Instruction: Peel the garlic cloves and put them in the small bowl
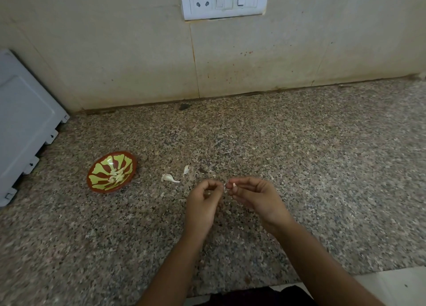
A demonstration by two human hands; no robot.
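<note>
Garlic clove (234, 185): in the head view it is a small pale piece pinched at the fingertips of the right hand (255, 197), held above the worktop (311, 155) a little below the middle of the picture. The right grip is narrow, thumb and forefinger closed on the garlic clove, the other fingers curled beneath. The left hand (202, 202) is just beside it at 9 o'clock, fingers curled in, thumb and forefinger tips close together and almost meeting those of the right hand. A pale shred (224, 186) shows between the two hands, and I cannot tell whether the left grip holds it or holds nothing. At 10 o'clock from the left hand two loose garlic pieces lie on the speckled granite, a larger piece (169, 178) and a smaller piece (185, 169) near each other but apart. Farther out toward 9 o'clock stands the small bowl (101, 190), red-brown with a yellow-green pattern, with several peeled cloves (117, 175) lying in its bottom. A white appliance panel (23, 121) fills the 9 o'clock edge of the picture. At 12 o'clock a white switch and socket plate (223, 0) is set in the tiled wall (115, 52). At 6 o'clock dark cloth (253, 296) shows below the worktop's near edge.
</note>
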